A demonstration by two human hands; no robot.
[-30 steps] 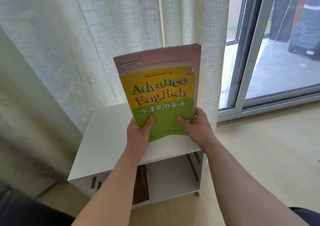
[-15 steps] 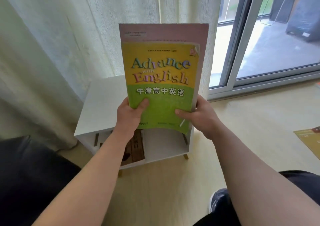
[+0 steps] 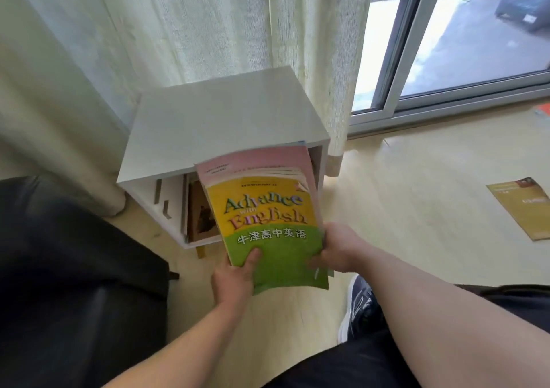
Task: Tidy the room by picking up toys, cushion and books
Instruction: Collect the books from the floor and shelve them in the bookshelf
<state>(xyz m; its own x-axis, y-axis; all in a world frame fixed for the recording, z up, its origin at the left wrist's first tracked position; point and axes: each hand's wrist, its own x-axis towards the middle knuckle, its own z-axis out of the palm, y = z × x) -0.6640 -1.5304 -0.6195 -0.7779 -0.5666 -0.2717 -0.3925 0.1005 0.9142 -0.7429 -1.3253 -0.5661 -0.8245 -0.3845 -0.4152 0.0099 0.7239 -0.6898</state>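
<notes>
The near edge of a stack of books (image 3: 269,232) was gripped by the left hand (image 3: 235,280) and the right hand (image 3: 337,250), thumbs laid on the cover, and its far edge was held at the open front of a white cabinet (image 3: 223,119).

white cabinet (image 3: 226,119) before curtain (image 3: 208,24) | sliding glass door (image 3: 476,60) at right | dark shoe (image 3: 357,304) on pale floor (image 3: 416,203)
</notes>
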